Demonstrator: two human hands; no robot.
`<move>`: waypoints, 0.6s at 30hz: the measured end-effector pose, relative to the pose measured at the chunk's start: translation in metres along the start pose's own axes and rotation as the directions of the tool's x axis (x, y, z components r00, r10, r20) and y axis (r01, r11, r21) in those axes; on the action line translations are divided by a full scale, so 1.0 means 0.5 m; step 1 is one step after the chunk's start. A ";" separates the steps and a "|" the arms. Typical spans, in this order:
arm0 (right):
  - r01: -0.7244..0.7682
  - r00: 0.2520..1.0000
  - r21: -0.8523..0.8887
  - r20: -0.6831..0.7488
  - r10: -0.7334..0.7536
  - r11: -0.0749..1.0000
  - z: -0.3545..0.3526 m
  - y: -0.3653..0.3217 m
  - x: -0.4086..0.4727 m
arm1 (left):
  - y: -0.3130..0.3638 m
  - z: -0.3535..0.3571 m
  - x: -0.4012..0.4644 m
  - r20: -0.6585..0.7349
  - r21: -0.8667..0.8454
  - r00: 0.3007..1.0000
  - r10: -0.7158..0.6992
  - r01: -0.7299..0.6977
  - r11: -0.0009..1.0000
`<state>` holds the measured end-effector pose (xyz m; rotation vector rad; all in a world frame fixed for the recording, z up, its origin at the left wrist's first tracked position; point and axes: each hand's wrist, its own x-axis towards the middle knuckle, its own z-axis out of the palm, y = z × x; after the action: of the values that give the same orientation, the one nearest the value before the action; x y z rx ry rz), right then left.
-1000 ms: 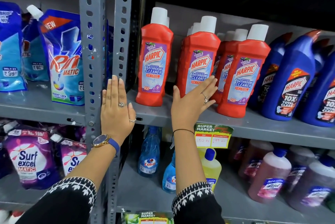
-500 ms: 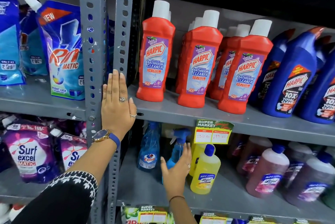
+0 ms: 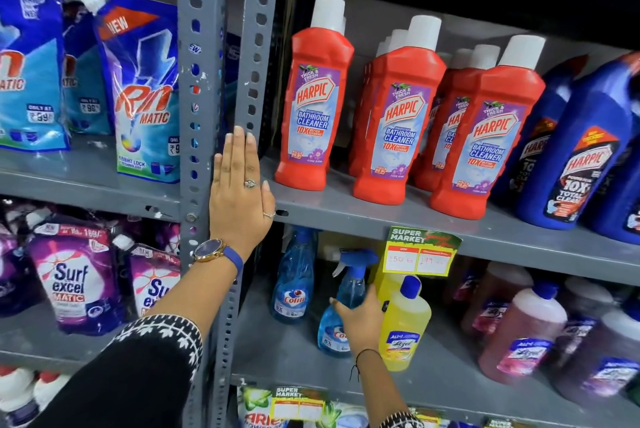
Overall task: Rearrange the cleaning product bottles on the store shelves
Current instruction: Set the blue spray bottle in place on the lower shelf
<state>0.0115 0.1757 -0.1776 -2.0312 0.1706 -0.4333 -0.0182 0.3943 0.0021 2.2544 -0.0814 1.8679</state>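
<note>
blue spray bottle (image 3: 348,303) gripped by right hand (image 3: 360,320), left hand (image 3: 239,199) flat, fingers open, on shelf upright (image 3: 204,81)

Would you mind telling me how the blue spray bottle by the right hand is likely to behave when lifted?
The spray bottle looks full of liquid, so probably heavyish. Its tall, narrow neck and trigger head suggest it may tip if pushed high up. Its smooth plastic could be slightly slippery under the right hand.

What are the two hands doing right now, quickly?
Left hand: open, flat against the grey shelf upright, holding nothing.
Right hand: wrapped around the blue spray bottle on the lower shelf.
</note>
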 end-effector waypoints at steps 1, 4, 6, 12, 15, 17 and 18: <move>0.006 1.000 0.002 -0.009 -0.006 1.000 0.004 -0.003 -0.006 | 0.000 0.000 0.000 -0.002 -0.001 1.000 0.002 -0.002 1.000; 0.044 0.999 0.025 -0.030 -0.044 0.999 0.021 -0.025 -0.027 | -0.001 0.000 0.001 -0.001 -0.002 1.000 0.009 -0.009 1.000; 0.083 0.996 0.054 0.004 -0.084 0.995 0.034 -0.053 -0.037 | -0.001 0.001 0.000 0.004 -0.001 1.000 0.008 -0.008 1.000; 0.158 0.975 0.141 0.133 -0.177 0.977 0.084 -0.121 -0.059 | -0.004 0.002 -0.001 -0.002 -0.007 1.000 0.007 -0.007 1.000; 0.149 0.972 0.147 0.158 -0.172 0.978 0.107 -0.120 -0.069 | -0.004 0.001 0.000 -0.010 -0.003 1.000 0.017 -0.017 1.000; 0.132 0.971 0.125 0.182 -0.154 0.983 0.122 -0.110 -0.079 | -0.004 0.001 0.000 -0.009 -0.004 1.000 0.019 -0.019 1.000; 0.124 0.971 0.107 0.191 -0.143 0.986 0.130 -0.103 -0.084 | -0.004 0.001 0.000 -0.008 -0.002 1.000 0.019 -0.019 1.000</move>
<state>-0.0062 0.2664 -0.1700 -1.9848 -0.1079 -0.3133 -0.0175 0.3960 0.0018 2.2520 -0.1041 1.8851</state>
